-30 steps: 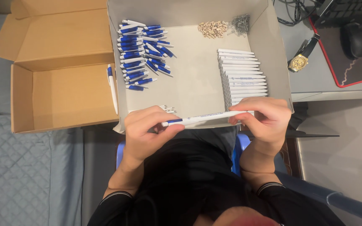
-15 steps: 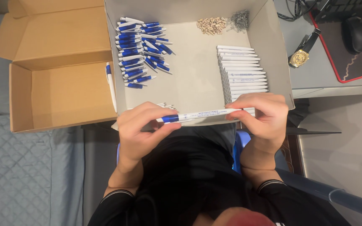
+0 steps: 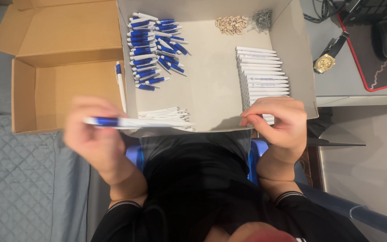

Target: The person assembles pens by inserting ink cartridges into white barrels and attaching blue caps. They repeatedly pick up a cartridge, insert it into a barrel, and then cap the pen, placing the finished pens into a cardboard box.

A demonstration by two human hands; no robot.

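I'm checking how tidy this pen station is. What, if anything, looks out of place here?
One blue-and-white pen lies alone in the open brown cardboard box, against its right wall, apart from the sorted piles. A gold wristwatch sits loose on the desk. Otherwise nothing stands out.

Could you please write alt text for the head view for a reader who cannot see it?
The left hand holds a blue-and-white pen, blurred, beside an open cardboard box; the right hand rests by white pen barrels in a grey tray.
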